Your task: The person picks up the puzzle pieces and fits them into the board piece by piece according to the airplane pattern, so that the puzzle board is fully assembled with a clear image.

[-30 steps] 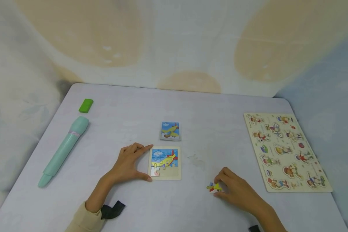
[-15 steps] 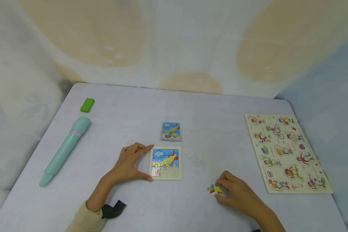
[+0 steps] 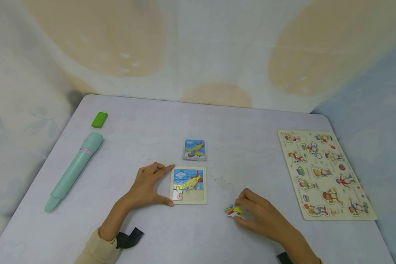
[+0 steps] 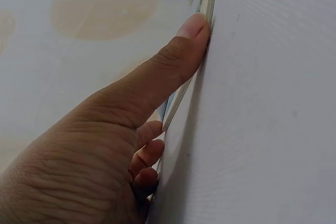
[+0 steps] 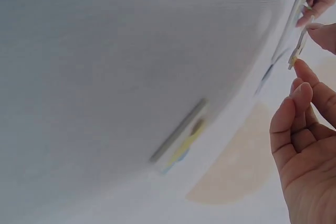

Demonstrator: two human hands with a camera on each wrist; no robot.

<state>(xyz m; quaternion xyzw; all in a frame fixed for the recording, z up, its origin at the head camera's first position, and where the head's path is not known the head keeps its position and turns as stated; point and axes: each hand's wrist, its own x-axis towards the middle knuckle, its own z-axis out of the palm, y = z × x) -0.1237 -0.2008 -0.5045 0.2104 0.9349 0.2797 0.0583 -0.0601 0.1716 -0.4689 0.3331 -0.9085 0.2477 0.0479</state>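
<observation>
In the head view a square jigsaw tray (image 3: pixel 194 201) lies near the middle, partly filled with an airplane picture; bare wood shows at its lower right. My left hand (image 3: pixel 147 186) is spread along its left side, index fingertip at the upper corner and thumb tip at the lower one. The left wrist view has the thumb (image 4: pixel 181 51) pressed to the tray's edge. To the right, my right hand (image 3: pixel 259 216) pinches a yellow, red and white puzzle piece (image 3: pixel 233 210) between thumb and index finger. Seen edge-on in the right wrist view, that piece (image 5: pixel 297 52) looks thin.
Behind the tray sits a small airplane picture packet (image 3: pixel 194 150). A wooden figure board (image 3: pixel 311 194) lies at right. At left are a mint-green tube (image 3: pixel 73 172) and a green block (image 3: pixel 99 120). A blurred flat thing (image 5: pixel 181 136) with yellow and blue rests on the table.
My right hand, after dipping slightly toward the near edge, has moved left and a little away with the puzzle piece, closer to the tray. The left hand stays in place.
</observation>
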